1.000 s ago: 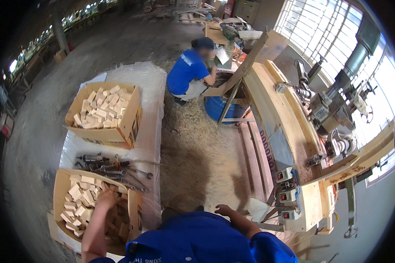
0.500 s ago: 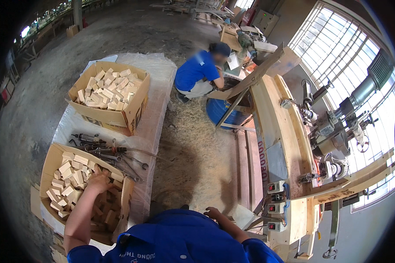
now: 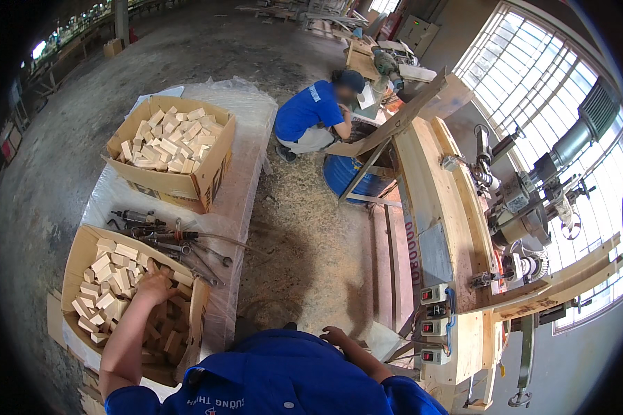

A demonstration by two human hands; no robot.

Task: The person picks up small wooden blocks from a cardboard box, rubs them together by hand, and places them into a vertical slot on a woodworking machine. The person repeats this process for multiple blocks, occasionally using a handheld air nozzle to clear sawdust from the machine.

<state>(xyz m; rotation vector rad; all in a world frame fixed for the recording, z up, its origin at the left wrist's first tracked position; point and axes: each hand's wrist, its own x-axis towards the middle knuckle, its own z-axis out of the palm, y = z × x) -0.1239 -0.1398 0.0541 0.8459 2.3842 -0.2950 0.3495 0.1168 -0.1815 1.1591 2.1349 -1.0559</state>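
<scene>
My left hand (image 3: 156,285) reaches into the near cardboard box (image 3: 199,312), its fingers apart and touching the small wooden blocks (image 3: 105,271). The fingertips are partly sunk among the blocks, and no block is clearly gripped. Pale blocks heap up on the box's left side; those at the right lie lower, in shadow. Close to my body, my right hand (image 3: 335,337) hangs with its fingers loosely apart and nothing visible in it. The workbench stands to its right.
A second cardboard box (image 3: 211,176) of blocks stands farther along the plastic-covered table (image 3: 246,152), with wrenches (image 3: 211,259) between the boxes. At right is a wooden workbench (image 3: 436,200) with drilling machinery (image 3: 533,200) and switches (image 3: 434,328). A co-worker (image 3: 308,114) crouches beside a blue drum (image 3: 349,178).
The co-worker's head and arm have shifted slightly. My left hand stays among the wooden blocks, and my right hand has hardly moved.
</scene>
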